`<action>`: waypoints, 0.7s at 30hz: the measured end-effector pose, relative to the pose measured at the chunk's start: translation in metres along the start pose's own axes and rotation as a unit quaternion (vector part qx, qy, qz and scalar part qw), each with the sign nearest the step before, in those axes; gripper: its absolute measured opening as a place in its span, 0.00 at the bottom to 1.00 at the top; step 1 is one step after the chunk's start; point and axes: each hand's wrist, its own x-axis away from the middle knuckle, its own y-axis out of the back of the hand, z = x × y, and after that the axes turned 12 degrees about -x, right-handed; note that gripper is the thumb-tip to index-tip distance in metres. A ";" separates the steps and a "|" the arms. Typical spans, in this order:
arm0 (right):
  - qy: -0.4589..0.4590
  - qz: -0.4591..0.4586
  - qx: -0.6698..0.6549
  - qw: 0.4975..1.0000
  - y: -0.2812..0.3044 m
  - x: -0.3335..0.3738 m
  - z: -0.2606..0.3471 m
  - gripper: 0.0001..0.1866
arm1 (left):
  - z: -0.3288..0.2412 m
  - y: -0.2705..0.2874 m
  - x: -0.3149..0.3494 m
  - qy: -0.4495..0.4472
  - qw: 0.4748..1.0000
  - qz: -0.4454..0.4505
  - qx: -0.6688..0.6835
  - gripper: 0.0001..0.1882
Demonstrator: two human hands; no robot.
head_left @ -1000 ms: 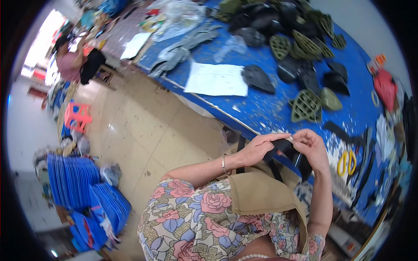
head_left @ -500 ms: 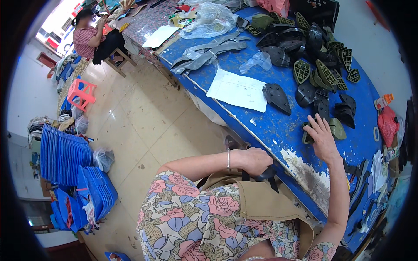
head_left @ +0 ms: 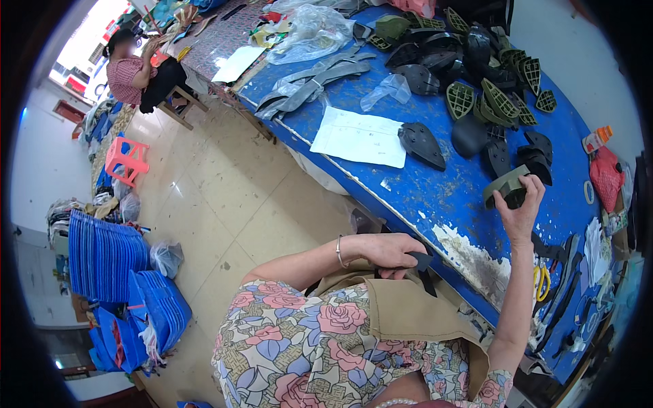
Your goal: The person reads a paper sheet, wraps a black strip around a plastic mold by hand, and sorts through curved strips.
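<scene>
your right hand (head_left: 522, 212) reached out at about two o'clock over the blue table (head_left: 435, 197), its fingers wrapped around an olive-green moulded piece (head_left: 507, 188) lifted just off the tabletop. your left hand (head_left: 389, 253) stayed low near your lap at five o'clock, pinching a black strap piece (head_left: 422, 266) against the tan apron (head_left: 415, 314). a white paper sheet (head_left: 359, 136) lay at twelve o'clock, beside a dark sole-shaped piece (head_left: 422, 144).

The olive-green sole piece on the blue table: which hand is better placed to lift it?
Probably the right hand: it already grips the olive-green sole piece on the blue table. The left hand is at the lap, holding a black strap.
</scene>
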 end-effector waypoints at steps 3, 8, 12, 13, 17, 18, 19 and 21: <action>0.017 -0.075 0.027 0.997 -0.016 0.004 0.009 0.33 | 0.000 -0.004 -0.001 0.015 0.999 -0.013 0.045 0.17; -0.091 -0.048 0.027 0.994 -0.025 0.011 0.011 0.32 | 0.005 -0.007 -0.004 0.016 0.997 -0.006 0.073 0.20; -0.242 -0.039 -0.054 0.968 -0.002 -0.013 0.001 0.28 | -0.003 -0.006 -0.008 0.023 0.997 -0.007 0.079 0.21; -0.286 -0.105 -0.171 0.937 0.007 -0.020 -0.003 0.26 | -0.007 -0.006 -0.008 0.020 0.997 -0.004 0.078 0.21; -0.361 -0.257 -0.466 0.766 0.045 -0.020 -0.009 0.25 | -0.037 0.002 -0.013 0.016 0.998 0.012 0.055 0.20; -0.372 -0.265 -0.528 0.716 0.056 -0.013 -0.008 0.28 | -0.048 0.004 -0.017 0.014 0.999 0.015 0.044 0.20; -0.381 -0.254 -0.507 0.730 0.066 -0.004 -0.006 0.35 | -0.061 0.007 -0.023 0.021 0.999 0.022 0.013 0.19; -0.393 -0.222 -0.556 0.698 0.093 0.017 0.003 0.38 | -0.087 0.010 -0.036 -0.072 0.997 0.003 -0.006 0.19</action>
